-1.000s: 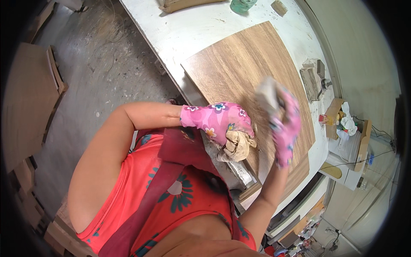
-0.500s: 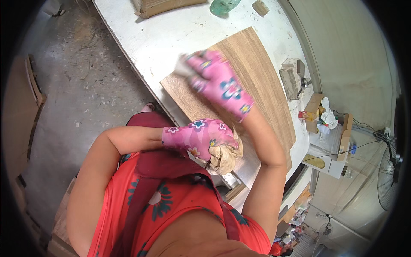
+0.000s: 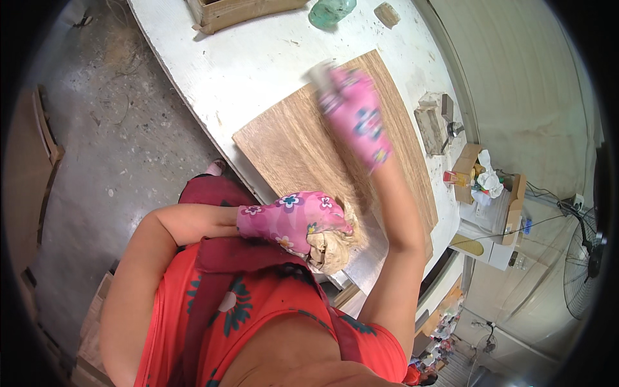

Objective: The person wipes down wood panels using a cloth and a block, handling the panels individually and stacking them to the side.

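Since a moment ago, the right hand point(image 3: 356, 116) has moved away from the left corner of the brown wood board point(image 3: 284, 138) toward the middle of its far edge, and the left hand point(image 3: 293, 220) has stayed near the board's close side. That board lies flat, below the right hand and just past the left hand, with streaky lines all over it. Both hands have pink gloves with flowers on them. Bent fingers on the right hand hold a pale thing point(image 3: 318, 75), which is too blurry to name, and I can't tell if it touches the wood. Closed fingers on the left hand hold a bunched-up tan cloth point(image 3: 330, 250), which pokes out on the hand's right side. Around the board, a big white table point(image 3: 222, 80) spreads out past both hands. Farther off, beyond the right hand, are a green see-through thing point(image 3: 332, 13) and a little tan block point(image 3: 387, 15), and a brown box point(image 3: 248, 13) sits to their left. To the right of the right hand are some dusty blocks point(image 3: 432, 129). Well apart from that hand, far over on the right, stands a black fan point(image 3: 580, 258)
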`<act>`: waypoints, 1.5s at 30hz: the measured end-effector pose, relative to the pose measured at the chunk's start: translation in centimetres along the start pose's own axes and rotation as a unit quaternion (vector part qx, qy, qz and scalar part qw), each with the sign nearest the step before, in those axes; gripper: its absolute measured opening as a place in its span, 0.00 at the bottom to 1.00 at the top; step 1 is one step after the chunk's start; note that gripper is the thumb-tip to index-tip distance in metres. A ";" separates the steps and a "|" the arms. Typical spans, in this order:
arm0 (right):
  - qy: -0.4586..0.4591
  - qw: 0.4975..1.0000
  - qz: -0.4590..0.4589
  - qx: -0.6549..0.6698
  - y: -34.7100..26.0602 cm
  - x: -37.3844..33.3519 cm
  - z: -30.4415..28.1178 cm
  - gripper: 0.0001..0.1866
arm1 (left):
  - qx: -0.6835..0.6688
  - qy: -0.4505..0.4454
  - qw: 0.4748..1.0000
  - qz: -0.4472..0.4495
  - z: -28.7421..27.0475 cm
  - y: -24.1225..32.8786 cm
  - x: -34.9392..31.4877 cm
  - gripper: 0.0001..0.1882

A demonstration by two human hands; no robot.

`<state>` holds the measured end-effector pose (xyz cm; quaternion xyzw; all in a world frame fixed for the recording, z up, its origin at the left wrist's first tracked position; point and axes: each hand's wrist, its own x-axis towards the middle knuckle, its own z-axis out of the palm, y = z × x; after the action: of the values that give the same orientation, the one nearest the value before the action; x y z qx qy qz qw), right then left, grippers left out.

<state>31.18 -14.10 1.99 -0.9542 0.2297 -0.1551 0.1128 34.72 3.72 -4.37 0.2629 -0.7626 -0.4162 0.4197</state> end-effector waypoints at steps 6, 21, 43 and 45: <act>-0.154 0.985 -0.059 0.055 -6.5 -3.8 0.6 0.25 | -0.112 0.036 0.991 0.061 1.0 -0.5 0.1 0.30; 0.039 0.950 0.273 -0.145 13.6 4.3 -1.0 0.20 | 0.005 -0.291 0.940 0.177 2.0 -0.3 6.4 0.42; 0.093 0.882 0.461 -0.018 14.5 -25.7 -11.9 0.18 | -0.018 -0.476 0.863 0.167 6.2 -1.2 11.4 0.35; 0.097 0.845 0.522 -0.056 14.5 -30.6 -13.6 0.18 | -0.033 -0.469 0.869 0.154 6.2 -0.6 11.6 0.35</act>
<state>-5.33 -14.17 2.95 -0.6781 0.7120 -0.1517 0.1009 23.55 -2.73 -1.86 -0.0977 -0.8862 -0.4456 0.0802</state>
